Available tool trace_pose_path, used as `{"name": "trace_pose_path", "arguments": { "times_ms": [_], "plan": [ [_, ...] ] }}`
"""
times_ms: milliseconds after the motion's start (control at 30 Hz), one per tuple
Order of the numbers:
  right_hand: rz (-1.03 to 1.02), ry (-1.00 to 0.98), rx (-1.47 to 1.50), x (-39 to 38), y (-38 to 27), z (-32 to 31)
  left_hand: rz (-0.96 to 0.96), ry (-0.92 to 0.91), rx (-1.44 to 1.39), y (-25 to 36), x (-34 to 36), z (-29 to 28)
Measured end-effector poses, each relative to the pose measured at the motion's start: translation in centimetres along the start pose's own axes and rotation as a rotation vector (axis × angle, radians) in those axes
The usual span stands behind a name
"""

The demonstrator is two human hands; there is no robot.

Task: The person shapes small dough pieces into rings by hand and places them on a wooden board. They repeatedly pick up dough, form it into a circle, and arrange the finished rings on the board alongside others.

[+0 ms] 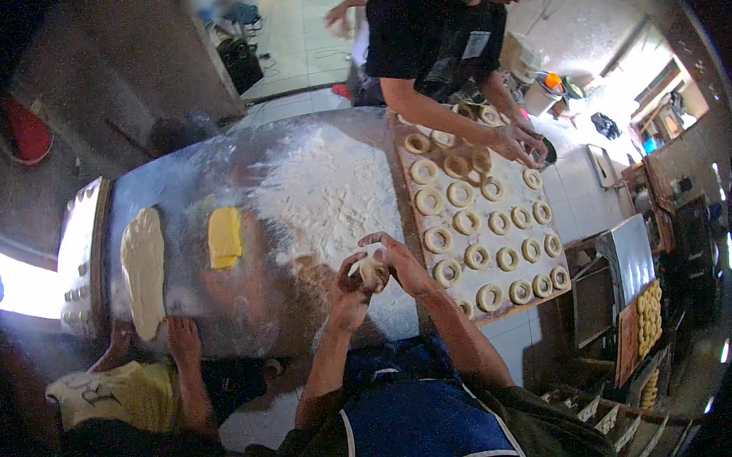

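Over the table's front middle, both my hands are closed round a small piece of pale dough [374, 275]. My left hand [350, 296] grips it from the left, and my right hand [402, 264] has its fingers bent over the top and right side. A whitish edge of dough shows between the fingers; whether it forms a full ring is hidden. Beyond the hands lies a wide spread of white flour [332, 197]. Just to the right, a floured board [453, 261] bears rows of dough rings [466, 222].
A co-worker in a black shirt [435, 42] leans over the board's far end. At left, another person's hands [183, 338] touch a long dough slab [144, 271], beside a yellow block [225, 237]. A tray [86, 241] stands at the table's left edge; racks [631, 323] stand right.
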State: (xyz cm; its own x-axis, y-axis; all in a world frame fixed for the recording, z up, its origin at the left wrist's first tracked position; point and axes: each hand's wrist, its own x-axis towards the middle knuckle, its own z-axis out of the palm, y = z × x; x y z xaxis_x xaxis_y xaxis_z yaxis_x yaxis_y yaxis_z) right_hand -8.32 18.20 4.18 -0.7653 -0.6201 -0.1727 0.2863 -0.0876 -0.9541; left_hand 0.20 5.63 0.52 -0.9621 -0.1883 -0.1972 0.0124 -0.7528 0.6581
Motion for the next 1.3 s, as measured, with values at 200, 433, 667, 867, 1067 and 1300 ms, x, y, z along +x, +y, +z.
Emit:
{"name": "trace_pose_path", "arguments": {
  "times_ms": [200,433,667,867,1067,1300],
  "plan": [
    [-0.132,0.306,-0.731,0.5,3.1,-1.3,0.071,-0.049,-0.192,-1.0,3.2,1.9],
    [0.220,0.562,-0.648,-0.2,-0.7,-3.4,0.526,0.138,0.951,-5.2,6.0,5.1],
    [0.137,0.585,-0.511,-1.5,-1.9,-9.1,-0.070,0.235,0.810,-8.0,7.6,10.7],
    [-0.010,0.669,-0.419,-2.5,-3.0,-15.3,-0.174,0.281,-0.030,-12.8,11.3,14.8],
    [0.020,0.637,-0.266,-3.8,-4.5,-22.3,0.134,0.156,0.848,-16.3,13.3,18.5],
    [0.007,0.596,-0.284,-4.5,-5.8,-27.5,0.027,0.235,0.584,-20.6,15.9,23.0]
  ]
}}
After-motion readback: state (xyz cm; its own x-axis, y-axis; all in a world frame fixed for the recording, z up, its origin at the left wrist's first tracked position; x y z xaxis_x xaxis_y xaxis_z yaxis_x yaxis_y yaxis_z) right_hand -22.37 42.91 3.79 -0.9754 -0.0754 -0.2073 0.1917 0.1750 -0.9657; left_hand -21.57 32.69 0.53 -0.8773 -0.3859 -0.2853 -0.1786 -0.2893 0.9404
